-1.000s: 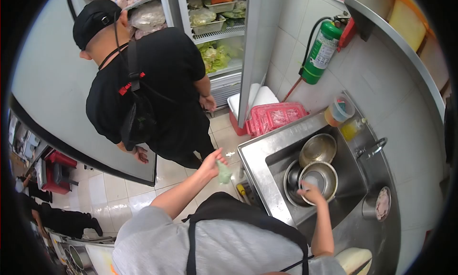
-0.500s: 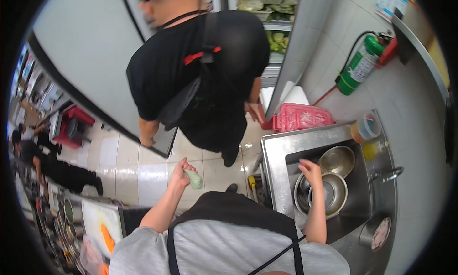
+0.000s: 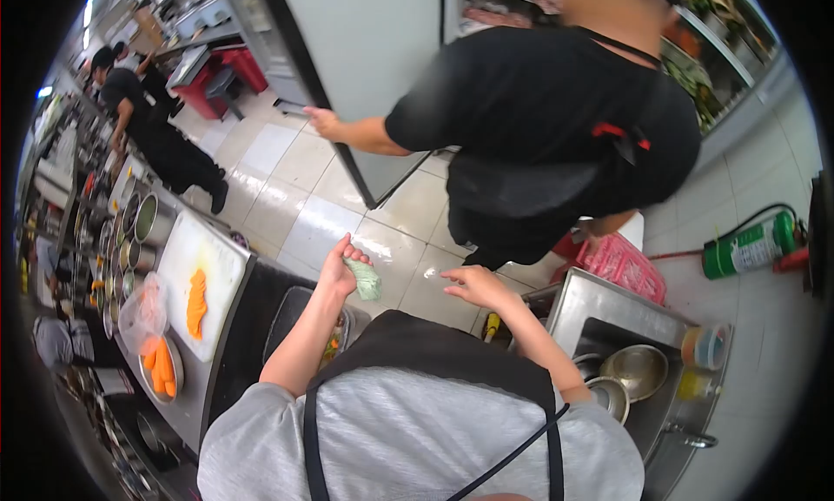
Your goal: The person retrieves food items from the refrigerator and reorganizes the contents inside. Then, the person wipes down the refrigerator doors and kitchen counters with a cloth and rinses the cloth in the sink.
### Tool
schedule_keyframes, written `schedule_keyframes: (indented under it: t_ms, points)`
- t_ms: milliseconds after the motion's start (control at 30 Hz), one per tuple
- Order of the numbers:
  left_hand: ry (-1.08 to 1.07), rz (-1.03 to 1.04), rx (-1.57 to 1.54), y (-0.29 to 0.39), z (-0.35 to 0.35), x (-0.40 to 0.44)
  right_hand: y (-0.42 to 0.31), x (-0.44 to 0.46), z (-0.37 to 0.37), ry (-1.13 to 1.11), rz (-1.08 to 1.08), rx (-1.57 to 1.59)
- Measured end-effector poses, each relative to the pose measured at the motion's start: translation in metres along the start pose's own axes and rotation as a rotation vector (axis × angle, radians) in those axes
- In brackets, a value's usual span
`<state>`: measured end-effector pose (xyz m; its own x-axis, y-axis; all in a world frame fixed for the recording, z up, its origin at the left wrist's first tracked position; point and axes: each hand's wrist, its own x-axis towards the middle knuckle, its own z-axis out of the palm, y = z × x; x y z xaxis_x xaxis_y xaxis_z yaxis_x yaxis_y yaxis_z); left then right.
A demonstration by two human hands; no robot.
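My left hand [image 3: 335, 266] is closed around a crumpled pale green cloth [image 3: 365, 279], whose end sticks out to the right of my fingers. In front of my apron, my right hand [image 3: 478, 286] is held in the air with its fingers partly stretched and nothing in them. To the left lies a white cutting board [image 3: 178, 240] with sliced orange carrot [image 3: 198, 303] on it. Beside the board are a clear plastic bag [image 3: 146, 314] and a bowl with peeled carrots [image 3: 160, 366]. Neither hand touches these.
A co-worker in black [image 3: 556, 119] stands ahead at an open fridge door [image 3: 373, 75]. On the right is a steel sink [image 3: 569, 314] with metal bowls [image 3: 638, 371]. A pink crate [image 3: 621, 271] and green fire extinguisher [image 3: 749, 247] are beyond it. Other people [image 3: 143, 110] work far left.
My view has turned left, bringing the cutting board and carrots further in. My right hand has moved away from over the sink. The co-worker's left arm now reaches out towards the fridge door.
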<state>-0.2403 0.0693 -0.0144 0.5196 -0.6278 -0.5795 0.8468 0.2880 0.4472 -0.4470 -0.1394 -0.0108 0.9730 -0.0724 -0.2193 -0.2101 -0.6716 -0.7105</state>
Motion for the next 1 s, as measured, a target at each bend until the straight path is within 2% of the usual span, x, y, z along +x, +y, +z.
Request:
schedule_keyframes:
  t_ms: [233,400,500,633,700,733,767,833,867,967,1000]
  points:
    - [0.015,0.223,-0.316,0.072,-0.088,-0.036,-0.08,0.128,0.021,-0.26,-0.24,-0.183]
    - [0.04,0.349,-0.491,0.097,-0.128,-0.046,-0.127,0.195,0.045,-0.346,-0.351,-0.262]
    - [0.086,0.377,-0.452,0.108,-0.128,-0.049,-0.142,0.218,0.053,-0.408,-0.395,-0.269]
    - [0.036,0.384,-0.463,0.124,-0.112,-0.043,-0.156,0.242,0.054,-0.506,-0.397,-0.319]
    - [0.106,0.419,-0.367,0.133,-0.093,-0.036,-0.155,0.256,0.054,-0.517,-0.38,-0.319]
    - [0.012,0.419,-0.357,0.138,-0.091,-0.03,-0.153,0.26,0.051,-0.526,-0.374,-0.32]
    - [0.013,0.413,-0.358,0.141,-0.084,-0.023,-0.151,0.264,0.046,-0.528,-0.368,-0.318]
    - [0.037,0.462,-0.346,0.151,-0.066,-0.009,-0.147,0.274,0.033,-0.479,-0.383,-0.313]
    - [-0.049,0.46,-0.329,0.156,-0.065,-0.001,-0.142,0.279,0.028,-0.478,-0.377,-0.305]
    - [0.007,0.415,-0.326,0.17,-0.037,0.022,-0.132,0.288,0.015,-0.363,-0.394,-0.28]
    - [-0.046,0.393,-0.326,0.174,-0.044,0.035,-0.132,0.285,0.017,-0.316,-0.418,-0.267]
